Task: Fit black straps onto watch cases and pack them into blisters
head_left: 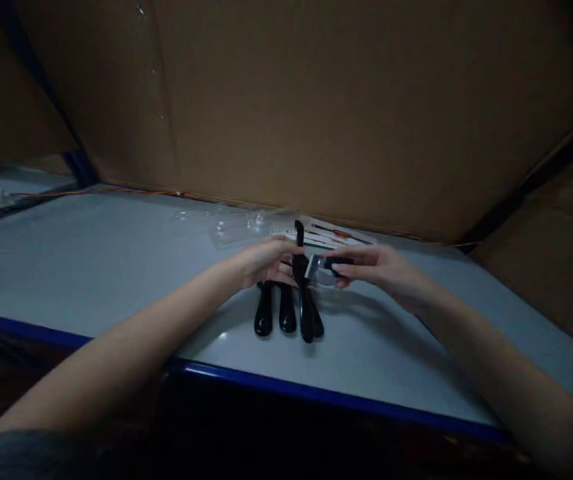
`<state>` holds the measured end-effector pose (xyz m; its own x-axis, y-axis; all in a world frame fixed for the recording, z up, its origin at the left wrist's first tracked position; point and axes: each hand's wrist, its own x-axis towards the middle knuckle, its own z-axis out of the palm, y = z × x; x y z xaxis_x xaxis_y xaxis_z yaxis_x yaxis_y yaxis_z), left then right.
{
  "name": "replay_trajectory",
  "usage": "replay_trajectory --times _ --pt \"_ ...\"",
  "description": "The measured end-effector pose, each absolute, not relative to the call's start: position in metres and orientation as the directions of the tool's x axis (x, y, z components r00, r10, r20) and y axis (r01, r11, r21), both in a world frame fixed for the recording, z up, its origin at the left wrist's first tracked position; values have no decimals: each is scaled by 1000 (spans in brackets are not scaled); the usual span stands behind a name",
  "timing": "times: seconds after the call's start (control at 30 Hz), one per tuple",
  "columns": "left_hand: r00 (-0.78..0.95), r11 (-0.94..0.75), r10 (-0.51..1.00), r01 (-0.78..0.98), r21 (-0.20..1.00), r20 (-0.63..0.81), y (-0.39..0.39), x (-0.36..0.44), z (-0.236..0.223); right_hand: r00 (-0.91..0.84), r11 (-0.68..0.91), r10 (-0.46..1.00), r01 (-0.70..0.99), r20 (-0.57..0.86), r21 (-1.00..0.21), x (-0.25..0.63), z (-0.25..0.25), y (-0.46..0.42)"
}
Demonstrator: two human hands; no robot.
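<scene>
Several black-handled utensils [286, 313] lie side by side on the pale grey table [96, 267], handles toward me. My left hand [266, 261] is closed around their upper ends, holding them together. My right hand [371, 265] pinches a small shiny silver-and-black piece [319, 267] against the bundle; I cannot make out what it is. One black utensil tip [299, 233] sticks up above my fingers.
A clear plastic package [236, 227] and a printed card with pictures of utensils [331, 235] lie behind my hands. A brown cardboard wall [316, 100] stands at the back. The table's blue front edge [266, 381] runs near me.
</scene>
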<state>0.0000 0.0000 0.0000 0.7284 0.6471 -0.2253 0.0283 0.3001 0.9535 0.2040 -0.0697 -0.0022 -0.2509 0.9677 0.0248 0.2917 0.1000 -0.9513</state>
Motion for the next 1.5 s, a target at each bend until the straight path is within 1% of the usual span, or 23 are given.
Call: replay_trajectory --times 0.1,0.2,0.4,0.53,0.73,0.9,0.97,1.07,1.17,1.23,1.33,1.5 --pt "744 315 632 11 949 -219 -7 2 2 -177 101 983 294 49 -951 198 0 -72" --pt "750 332 624 -1 943 -219 -11 3 2 -146 77 989 299 34 -951 195 0 -73" --pt "766 338 598 25 941 -235 -18 5 2 -204 62 979 241 12 -969 196 -5 -72" --pt "793 321 563 48 946 -232 -23 7 -2 -233 68 972 257 7 -964 194 -10 -71" --pt "714 214 679 31 976 -172 -24 11 -11 -236 139 970 317 64 -938 192 -17 -72" --pt "673 225 711 58 973 -204 -26 14 -10 -181 210 973 432 144 -877 195 -16 -72" --pt "661 236 717 68 969 -221 -26 13 -8 -137 217 975 411 175 -886 197 -14 -71" --pt "645 253 725 76 964 -241 -27 12 -6 -39 199 980 322 197 -925 200 -8 -71" --pt "660 310 704 46 950 -262 -25 12 -5 33 155 985 255 168 -955 204 -1 -73" --pt "678 349 685 16 937 -267 -24 12 -7 37 116 991 212 126 -970 206 2 -75" --pt "678 361 688 -10 932 -259 -23 13 -9 -7 78 997 173 78 -982 206 4 -76" --pt "645 344 720 -12 939 -256 -24 15 -9 -49 72 997 172 64 -982 203 3 -76"
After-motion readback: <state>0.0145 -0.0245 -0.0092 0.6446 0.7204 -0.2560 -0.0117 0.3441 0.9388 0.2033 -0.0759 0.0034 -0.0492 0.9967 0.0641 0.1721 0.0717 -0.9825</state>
